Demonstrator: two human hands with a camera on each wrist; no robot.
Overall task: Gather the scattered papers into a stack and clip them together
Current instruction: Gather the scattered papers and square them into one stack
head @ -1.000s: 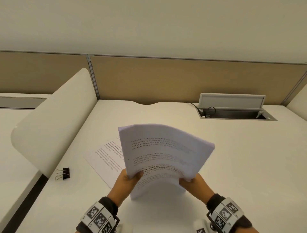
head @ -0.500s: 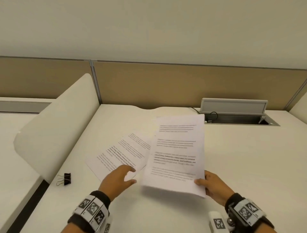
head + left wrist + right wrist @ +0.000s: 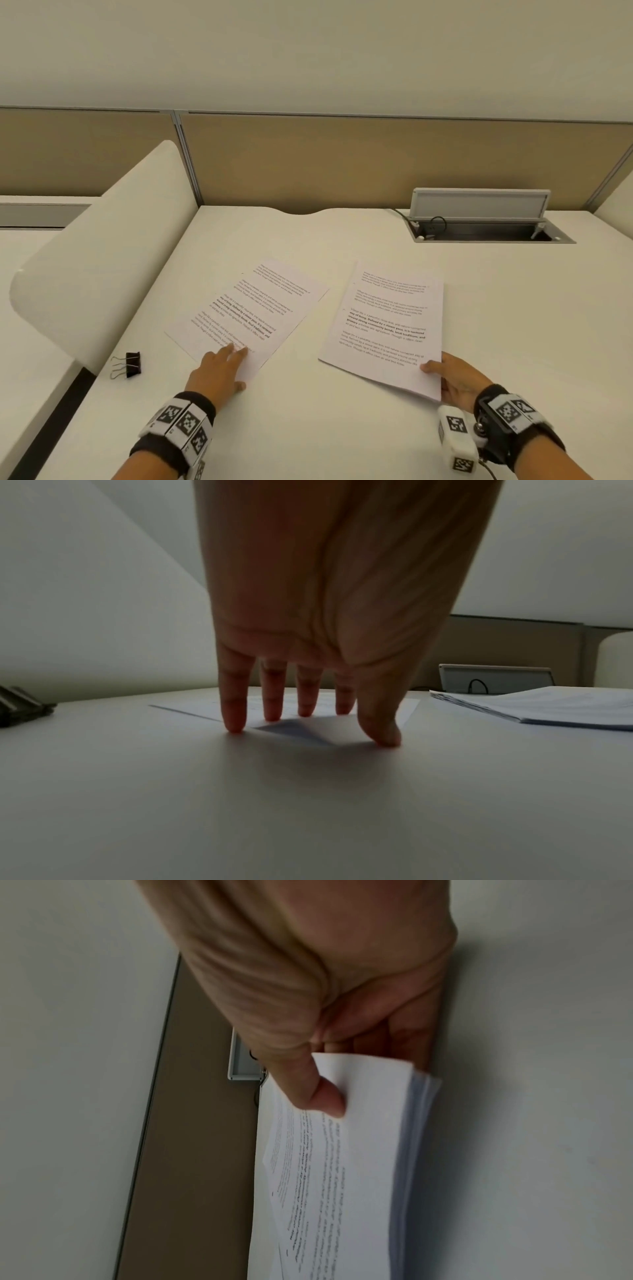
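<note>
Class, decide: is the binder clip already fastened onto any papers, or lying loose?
Loose. The binder clip lies alone on the desk, apart from both sheets.

The head camera looks down and forward over the white laminate desk (image 3: 342, 428). The left wrist camera sits low, facing along the desk; the right wrist camera, rolled sideways, looks closely. All three catch the raised grey metal cable-box lid (image 3: 479, 202) (image 3: 495, 679) (image 3: 240, 1064).

Printed paragraphs on the loose sheet (image 3: 246, 308) and the stack (image 3: 387, 325), too small for me to read. Wristbands (image 3: 178, 419) carry square markers, no text.
</note>
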